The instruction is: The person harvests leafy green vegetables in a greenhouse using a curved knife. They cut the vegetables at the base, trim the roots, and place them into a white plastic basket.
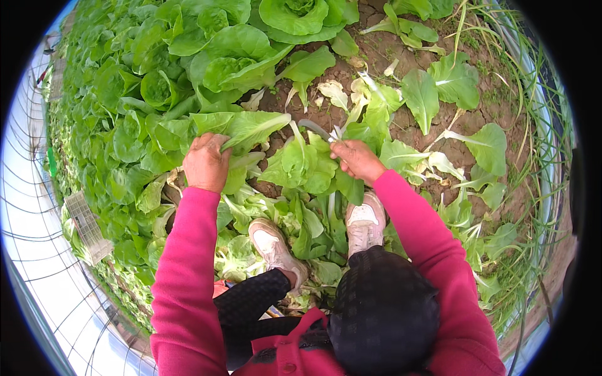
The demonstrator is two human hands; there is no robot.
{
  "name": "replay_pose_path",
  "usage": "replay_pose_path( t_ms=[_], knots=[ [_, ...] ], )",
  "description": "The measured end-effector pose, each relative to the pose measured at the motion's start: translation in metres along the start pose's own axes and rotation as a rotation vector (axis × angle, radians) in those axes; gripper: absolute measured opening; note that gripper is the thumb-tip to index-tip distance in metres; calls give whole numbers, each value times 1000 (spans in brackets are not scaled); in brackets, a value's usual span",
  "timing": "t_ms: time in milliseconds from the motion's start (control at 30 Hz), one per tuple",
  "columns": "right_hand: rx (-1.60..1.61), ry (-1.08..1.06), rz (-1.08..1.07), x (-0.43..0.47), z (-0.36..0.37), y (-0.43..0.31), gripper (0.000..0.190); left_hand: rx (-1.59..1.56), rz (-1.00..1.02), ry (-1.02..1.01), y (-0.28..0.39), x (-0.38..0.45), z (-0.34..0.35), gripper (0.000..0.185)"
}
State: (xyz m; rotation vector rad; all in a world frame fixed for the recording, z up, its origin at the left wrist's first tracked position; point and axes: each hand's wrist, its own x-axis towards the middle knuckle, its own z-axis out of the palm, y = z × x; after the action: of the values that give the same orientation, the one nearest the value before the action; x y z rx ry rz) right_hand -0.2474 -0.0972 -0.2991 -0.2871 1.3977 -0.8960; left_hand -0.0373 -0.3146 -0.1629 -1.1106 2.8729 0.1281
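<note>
My left hand (207,162) is closed around the leafy end of a green lettuce leaf (258,127), whose pale stalk points toward my right hand. In my right hand (355,159) is a small knife with a curved grey blade (314,127); its handle is mostly hidden by the fingers, and something white shows at the blade's base. Between the two hands hang or lie several loose lettuce leaves (298,162), and I cannot tell whether they are attached to anything. Heads of lettuce (240,58) grow just beyond my left hand.
Cut leaves (324,225) lie around my shoes (270,244). Dense lettuce fills the left side, with a plastic crate (88,225) among it. Wilted leaves are scattered on brown soil (437,136). Long grassy plants (531,155) line the right edge, and plastic sheeting (37,263) curves along the left.
</note>
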Motion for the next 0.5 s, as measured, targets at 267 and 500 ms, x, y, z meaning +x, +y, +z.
replay_pose_path(
  t_ms=[267,500],
  knots=[
    [687,-77,-102,-33,6,-30,42,-197,318,308,52,-62,-52,44],
    [793,-230,-221,-71,10,-9,32,-94,413,250,80,-116,-53,44]
  ],
)
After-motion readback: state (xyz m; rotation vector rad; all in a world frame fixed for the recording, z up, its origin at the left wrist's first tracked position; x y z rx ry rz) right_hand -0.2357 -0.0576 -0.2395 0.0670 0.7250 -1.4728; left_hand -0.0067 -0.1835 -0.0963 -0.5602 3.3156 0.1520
